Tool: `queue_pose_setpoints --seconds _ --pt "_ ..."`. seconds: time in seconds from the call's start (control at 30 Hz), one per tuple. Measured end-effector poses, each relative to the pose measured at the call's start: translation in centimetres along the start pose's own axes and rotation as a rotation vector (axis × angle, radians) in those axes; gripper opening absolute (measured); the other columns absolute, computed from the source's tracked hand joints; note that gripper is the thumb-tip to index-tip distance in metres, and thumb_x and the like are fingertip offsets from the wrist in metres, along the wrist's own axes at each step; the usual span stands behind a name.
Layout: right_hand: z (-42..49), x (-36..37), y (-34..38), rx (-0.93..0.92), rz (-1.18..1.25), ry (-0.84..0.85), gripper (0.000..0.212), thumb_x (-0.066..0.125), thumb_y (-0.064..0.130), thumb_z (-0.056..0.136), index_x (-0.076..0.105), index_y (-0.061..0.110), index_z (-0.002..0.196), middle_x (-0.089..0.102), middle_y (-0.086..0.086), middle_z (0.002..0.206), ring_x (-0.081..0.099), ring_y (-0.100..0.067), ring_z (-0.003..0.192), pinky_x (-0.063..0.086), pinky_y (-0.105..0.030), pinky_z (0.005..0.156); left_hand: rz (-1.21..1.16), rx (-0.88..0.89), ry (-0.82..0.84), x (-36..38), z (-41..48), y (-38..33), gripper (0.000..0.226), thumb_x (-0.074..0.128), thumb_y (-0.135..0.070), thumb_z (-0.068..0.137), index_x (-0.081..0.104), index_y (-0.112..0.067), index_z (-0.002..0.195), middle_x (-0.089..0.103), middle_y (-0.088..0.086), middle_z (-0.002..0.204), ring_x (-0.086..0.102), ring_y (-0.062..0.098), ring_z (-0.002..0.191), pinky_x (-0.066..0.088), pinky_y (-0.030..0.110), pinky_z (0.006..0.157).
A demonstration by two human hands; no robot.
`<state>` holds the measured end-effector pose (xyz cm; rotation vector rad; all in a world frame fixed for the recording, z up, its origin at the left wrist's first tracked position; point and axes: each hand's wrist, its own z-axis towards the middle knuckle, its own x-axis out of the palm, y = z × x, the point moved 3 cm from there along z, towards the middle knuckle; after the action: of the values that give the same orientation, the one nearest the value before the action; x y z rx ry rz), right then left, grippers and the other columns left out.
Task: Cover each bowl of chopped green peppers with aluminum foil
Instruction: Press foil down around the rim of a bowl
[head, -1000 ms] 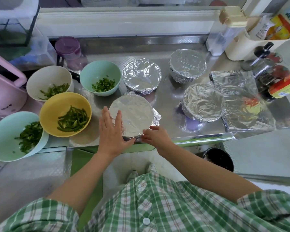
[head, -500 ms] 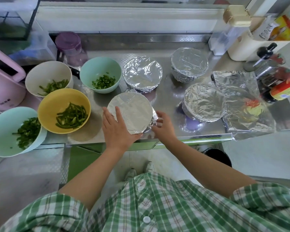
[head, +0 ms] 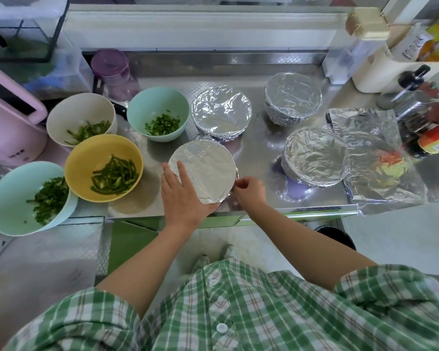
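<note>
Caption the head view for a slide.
Left hand steadies a foil-covered bowl while the right hand pinches its foil edge; four pepper bowls sit uncovered at left.

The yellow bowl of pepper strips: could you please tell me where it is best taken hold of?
Probably its rim on the right, coming from the bare counter side: the yellow bowl stands upright and open, while the white bowl crowds its far edge and the nearest mint bowl its left.
</note>
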<state>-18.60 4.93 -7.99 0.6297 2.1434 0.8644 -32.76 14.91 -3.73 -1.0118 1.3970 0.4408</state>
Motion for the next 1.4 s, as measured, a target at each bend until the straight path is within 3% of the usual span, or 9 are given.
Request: queue_pose_setpoints --seconds 0.23,0.4,0.57,0.73,0.97,1.03,1.17,1.3,1.4 --pt "-0.4 0.3 -0.4 0.074 0.119 -0.059 0.018 0.074 0.009 0.079 0.064 0.020 0.069 0.073 -0.007 0.077 0.072 -0.024 0.071 0.061 -0.039 0.073 -0.002 -0.011 0.000 0.0 0.0 0.0 0.141 0.076 -0.074 0.060 0.002 -0.002 0.155 0.001 0.032 0.158 0.008 0.046 0.147 0.013 0.048 0.120" --pt "-1.2 0.2 -0.9 0.152 0.298 -0.050 0.014 0.072 0.002 0.081 0.068 0.014 0.075 0.072 -0.011 0.078 0.068 -0.021 0.061 0.058 -0.025 0.058 0.007 -0.012 -0.006 0.1 0.0 -0.2 0.142 0.074 -0.077 0.058 0.003 -0.002 0.155 0.003 0.032 0.158 0.010 0.046 0.146 0.015 0.048 0.119" --pt "-1.8 2.0 -2.3 0.265 0.497 0.025 0.013 0.064 -0.002 0.082 0.074 0.003 0.088 0.074 -0.017 0.086 0.073 -0.033 0.082 0.060 -0.043 0.079 0.026 -0.003 0.000 0.1 0.1 -0.4 0.145 0.076 -0.076 0.055 0.004 -0.001 0.155 0.005 0.032 0.157 0.014 0.047 0.143 0.018 0.049 0.118" --pt "-1.9 2.9 -2.4 0.309 0.647 0.117 0.023 0.056 -0.008 0.085 0.069 -0.005 0.103 0.073 -0.021 0.093 0.070 -0.028 0.075 0.059 -0.032 0.066 0.042 0.003 0.007 0.1 0.2 -0.3 0.146 0.075 -0.078 0.053 0.004 0.000 0.155 0.005 0.033 0.157 0.014 0.047 0.143 0.019 0.049 0.118" --pt "-1.0 1.3 -1.5 0.215 0.507 0.260 0.022 0.059 -0.003 0.088 0.058 0.001 0.110 0.070 -0.010 0.071 0.067 -0.021 0.059 0.058 -0.031 0.059 0.071 0.015 0.004 0.1 0.2 -0.3 0.143 0.076 -0.075 0.057 0.005 0.001 0.154 0.006 0.035 0.156 0.014 0.048 0.144 0.018 0.049 0.118" --pt "-0.8 1.0 -1.0 0.168 0.369 0.243 0.020 0.052 -0.010 0.088 0.062 0.005 0.098 0.061 -0.006 0.060 0.057 -0.016 0.048 0.051 -0.025 0.052 0.070 0.016 0.007 0.0 0.1 -0.2 0.143 0.077 -0.075 0.056 0.006 0.001 0.154 0.008 0.035 0.156 0.016 0.048 0.143 0.019 0.049 0.118" --pt "-0.4 1.5 -0.3 0.099 0.175 0.185 0.036 0.039 -0.015 0.079 0.061 0.011 0.069 0.054 -0.007 0.060 0.048 -0.021 0.054 0.043 -0.030 0.055 0.061 0.025 0.008 -0.1 0.0 -0.1 0.141 0.078 -0.072 0.057 0.008 0.001 0.154 0.009 0.034 0.156 0.017 0.048 0.143 0.019 0.048 0.118" --pt "-0.1 1.4 -0.5 0.062 0.065 0.151 0.039 0.036 -0.006 0.081 0.069 0.013 0.089 0.058 -0.002 0.061 0.047 -0.017 0.053 0.039 -0.025 0.053 0.055 0.031 0.005 -0.1 0.0 0.1 0.140 0.078 -0.072 0.057 0.008 0.001 0.154 0.009 0.034 0.156 0.017 0.047 0.143 0.019 0.049 0.118" --pt "-0.1 1.6 -0.9 0.056 0.075 0.174 0.041 0.039 -0.004 0.078 0.071 0.018 0.091 0.067 -0.003 0.074 0.055 -0.020 0.063 0.049 -0.032 0.061 0.059 0.027 0.010 0.0 0.0 0.1 0.139 0.076 -0.073 0.058 0.008 0.000 0.154 0.007 0.033 0.157 0.016 0.046 0.144 0.018 0.048 0.118"
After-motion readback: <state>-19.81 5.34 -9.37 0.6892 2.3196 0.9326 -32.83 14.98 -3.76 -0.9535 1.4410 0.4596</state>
